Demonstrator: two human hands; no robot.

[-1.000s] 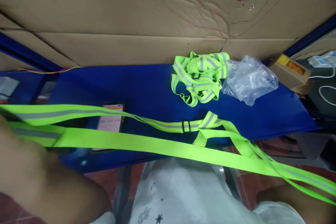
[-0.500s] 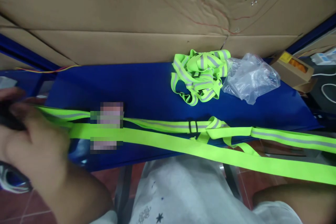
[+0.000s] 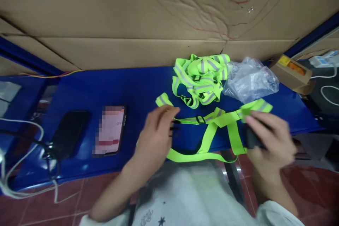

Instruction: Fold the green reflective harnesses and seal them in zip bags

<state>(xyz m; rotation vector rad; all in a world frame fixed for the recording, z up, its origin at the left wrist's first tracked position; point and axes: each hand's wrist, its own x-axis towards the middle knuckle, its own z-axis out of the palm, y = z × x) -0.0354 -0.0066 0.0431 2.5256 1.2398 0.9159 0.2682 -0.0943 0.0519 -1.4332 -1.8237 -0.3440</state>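
A neon yellow-green reflective strap harness (image 3: pixel 225 119) with a grey stripe and a black slider stretches between my two hands, over the front of the blue table. My left hand (image 3: pixel 156 136) is closed around its left end, where black prongs like those of a buckle show by the fingertips. At the other end, my right hand (image 3: pixel 274 143) pinches the strap together with a dark black piece, blurred and partly covered by the fingers. The lower loop of strap sags near the table's front edge, between the hands.
Behind the harness lies a heap of similar reflective straps (image 3: pixel 201 77) beside a clear plastic bag (image 3: pixel 251 79). An open cardboard box (image 3: pixel 291 72) stands at the right. On the left are a lit phone (image 3: pixel 111 130), a black device (image 3: pixel 70 132) and white cables (image 3: pixel 18 194).
My left hand has come in from the far left, and my right hand has entered view from beyond the right edge. The harness, stretched taut before, now hangs slacker and shorter between them.
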